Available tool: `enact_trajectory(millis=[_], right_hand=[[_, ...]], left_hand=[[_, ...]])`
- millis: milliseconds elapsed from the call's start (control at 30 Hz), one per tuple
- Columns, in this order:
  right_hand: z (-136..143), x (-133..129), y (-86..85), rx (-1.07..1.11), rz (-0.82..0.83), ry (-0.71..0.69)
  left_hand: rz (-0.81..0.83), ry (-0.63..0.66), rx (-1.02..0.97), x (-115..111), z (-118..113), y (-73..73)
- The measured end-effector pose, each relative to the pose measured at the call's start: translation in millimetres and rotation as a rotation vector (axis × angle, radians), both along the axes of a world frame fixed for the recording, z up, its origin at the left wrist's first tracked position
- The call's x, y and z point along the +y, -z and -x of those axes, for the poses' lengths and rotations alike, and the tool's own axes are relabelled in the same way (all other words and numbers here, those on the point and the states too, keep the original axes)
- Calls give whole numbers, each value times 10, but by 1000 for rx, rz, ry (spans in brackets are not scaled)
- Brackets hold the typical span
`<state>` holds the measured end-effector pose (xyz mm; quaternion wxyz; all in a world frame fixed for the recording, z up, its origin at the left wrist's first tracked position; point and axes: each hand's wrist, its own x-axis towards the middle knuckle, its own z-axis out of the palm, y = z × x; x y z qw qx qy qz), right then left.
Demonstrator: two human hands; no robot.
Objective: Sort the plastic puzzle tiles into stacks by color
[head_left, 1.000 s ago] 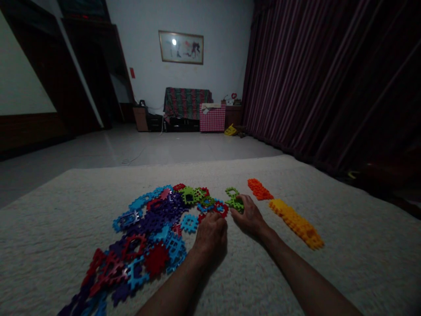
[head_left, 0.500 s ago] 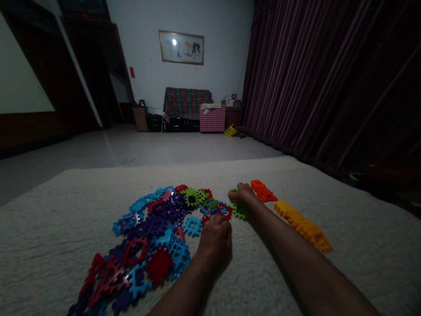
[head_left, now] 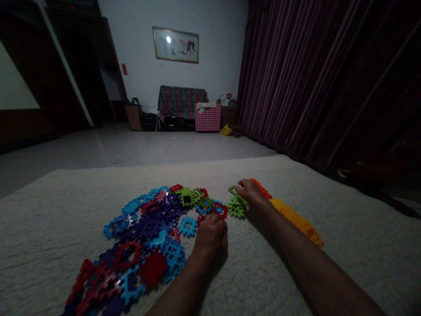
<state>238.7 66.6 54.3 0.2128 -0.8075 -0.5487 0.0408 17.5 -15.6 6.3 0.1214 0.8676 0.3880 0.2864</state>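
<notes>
My right hand (head_left: 250, 191) is just right of a small group of light green gear-shaped plastic pieces (head_left: 237, 207). Its fingertips point left and show a gap between them, with no piece visible in the grasp. My left hand (head_left: 212, 232) rests low over the mat with fingers curled, close to red gear pieces (head_left: 220, 210). Whatever its fingers hold, if anything, is hidden under the hand. Left of it lies a blue square gear piece (head_left: 188, 226), at the edge of a mixed heap of purple pieces (head_left: 149, 226), red and blue ones.
Rows of orange pieces (head_left: 262, 188) and yellow pieces (head_left: 296, 219) lie beyond and beside my right forearm. Everything sits on a pale textured mat (head_left: 256, 272). Farther off are a tiled floor (head_left: 171, 149), a checked cloth-covered box (head_left: 208, 117) and a dark purple curtain (head_left: 289, 79).
My right hand has drawn back slightly from the green pieces, which now show more fully. My left hand keeps its curled pose. The whole view has shifted a little.
</notes>
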Motion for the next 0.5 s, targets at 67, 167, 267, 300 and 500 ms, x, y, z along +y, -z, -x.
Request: enact_trajectory(millis=[67,167,267,300,500], right_hand=[[7,-160,55,40,-54,-59],[-3,-387,216,97,-198,-216],[-49,-585,370,95,-294,-467],[-66,-647,392,82,-297,-534],[-11,-922,172,-55,-303,-681]], left_hand=[[-4,0,-2,9,0,9],[-3,5,-7,21,-5,27],[-5,10,-14,21,-7,38],[-7,7,-18,19,-7,40],[-5,10,-16,17,-7,48]])
